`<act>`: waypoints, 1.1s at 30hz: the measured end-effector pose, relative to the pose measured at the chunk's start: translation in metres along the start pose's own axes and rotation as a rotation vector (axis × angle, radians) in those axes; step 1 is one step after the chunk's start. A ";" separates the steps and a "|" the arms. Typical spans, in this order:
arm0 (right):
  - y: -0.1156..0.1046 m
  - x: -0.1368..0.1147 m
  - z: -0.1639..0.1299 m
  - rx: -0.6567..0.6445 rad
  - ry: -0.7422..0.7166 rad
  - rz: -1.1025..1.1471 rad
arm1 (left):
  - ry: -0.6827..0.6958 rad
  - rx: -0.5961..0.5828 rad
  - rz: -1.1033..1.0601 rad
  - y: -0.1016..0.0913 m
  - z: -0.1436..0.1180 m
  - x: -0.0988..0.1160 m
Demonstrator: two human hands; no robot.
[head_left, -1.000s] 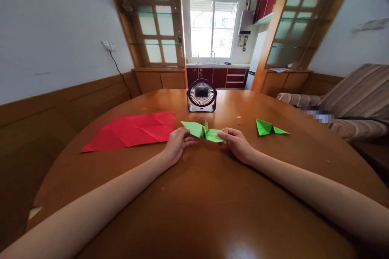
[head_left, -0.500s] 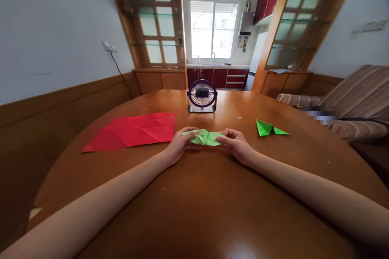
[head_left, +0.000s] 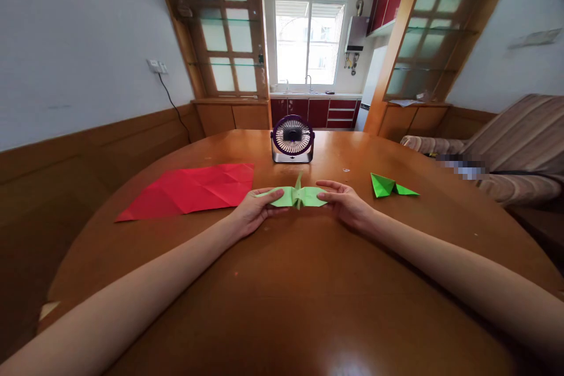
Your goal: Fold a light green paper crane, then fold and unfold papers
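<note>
A light green origami crane [head_left: 299,195] is stretched between my hands over the table, its two wings spread flat and a thin point standing up at the middle. My left hand [head_left: 257,210] pinches the left wing, thumb on top and fingers beneath. At the other side my right hand [head_left: 346,202] pinches the right wing under its thumb, while its index finger reaches out above the paper. The fingers under the paper are partly hidden.
Creased red paper [head_left: 200,189] lies to the left on the wooden table [head_left: 282,305]. A small purple fan [head_left: 292,138] stands beyond my hands. At right rests a brighter green folded paper [head_left: 391,185]. A striped sofa [head_left: 520,135] is past the table's right edge.
The crane's wings have been drawn apart and flattened, and a thin point now shows upright at its middle. My left hand has shifted slightly left; my right index finger has straightened.
</note>
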State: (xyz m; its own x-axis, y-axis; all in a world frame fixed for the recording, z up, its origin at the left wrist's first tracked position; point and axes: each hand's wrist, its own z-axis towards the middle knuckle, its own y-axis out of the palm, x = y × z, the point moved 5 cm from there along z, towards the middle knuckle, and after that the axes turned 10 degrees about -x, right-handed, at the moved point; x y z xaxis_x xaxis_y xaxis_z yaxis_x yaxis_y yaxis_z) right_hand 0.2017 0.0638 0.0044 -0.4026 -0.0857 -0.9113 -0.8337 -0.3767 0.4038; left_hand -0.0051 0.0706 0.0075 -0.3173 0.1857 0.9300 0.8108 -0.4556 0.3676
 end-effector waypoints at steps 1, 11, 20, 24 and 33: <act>-0.001 -0.001 0.000 0.002 0.005 -0.003 | -0.001 0.004 -0.004 -0.001 0.000 0.000; -0.010 -0.012 -0.001 -0.039 0.174 -0.138 | -0.036 0.003 0.015 -0.012 -0.001 0.004; -0.026 -0.030 0.003 0.049 0.166 -0.276 | -0.051 0.067 0.038 -0.017 -0.002 0.006; -0.029 -0.040 0.005 0.054 0.141 -0.245 | -0.030 0.097 0.014 -0.016 -0.002 0.008; -0.050 -0.068 0.001 -0.002 0.244 -0.292 | -0.020 0.092 -0.007 -0.019 0.004 0.010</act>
State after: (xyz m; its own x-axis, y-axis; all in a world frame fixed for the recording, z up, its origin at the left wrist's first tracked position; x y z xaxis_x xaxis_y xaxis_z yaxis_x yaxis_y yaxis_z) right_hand 0.2704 0.0898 0.0463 -0.0459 -0.1915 -0.9804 -0.8993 -0.4194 0.1241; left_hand -0.0220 0.0845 0.0101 -0.3139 0.2062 0.9268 0.8508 -0.3723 0.3709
